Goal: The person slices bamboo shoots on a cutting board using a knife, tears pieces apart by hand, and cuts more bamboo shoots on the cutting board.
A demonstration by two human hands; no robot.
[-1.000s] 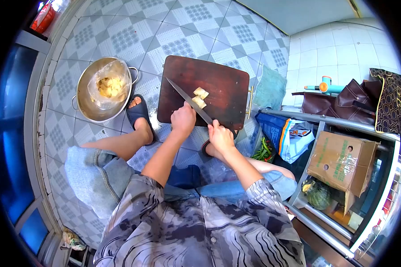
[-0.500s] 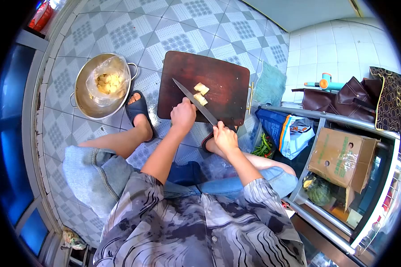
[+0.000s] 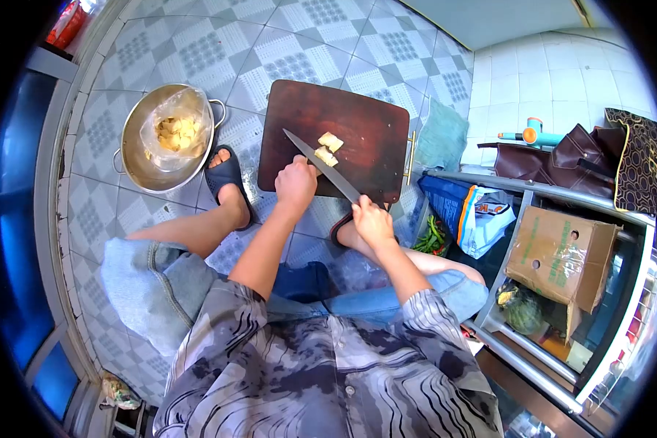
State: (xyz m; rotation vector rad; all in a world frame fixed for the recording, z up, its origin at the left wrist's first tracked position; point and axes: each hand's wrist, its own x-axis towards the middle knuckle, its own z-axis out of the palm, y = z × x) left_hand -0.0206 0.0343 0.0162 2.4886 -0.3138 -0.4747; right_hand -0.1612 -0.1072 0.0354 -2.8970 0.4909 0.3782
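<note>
My right hand (image 3: pixel 372 223) is closed round the handle of a long kitchen knife (image 3: pixel 321 163). Its blade slants up and left over a dark brown cutting board (image 3: pixel 358 124) on the floor. Beside the blade, my left hand (image 3: pixel 296 182) is closed at the board's near edge, with a bit of something pale showing at its fingers. Past the blade lie two pale yellow cut pieces (image 3: pixel 331 141), one behind the other, with small crumbs to their right.
A two-handled metal pot (image 3: pixel 135 124) on the left holds a clear plastic bag with pale slices (image 3: pixel 179 134). At right stands a metal rack (image 3: pixel 518 233) with a cardboard box (image 3: pixel 558 252) and a round green melon-like item (image 3: pixel 523 315). Green peppers (image 3: pixel 432 237) lie near my right foot.
My left hand has shifted slightly left, and the nearer cut piece has moved a little up and left. The knife stays in almost the same position.
</note>
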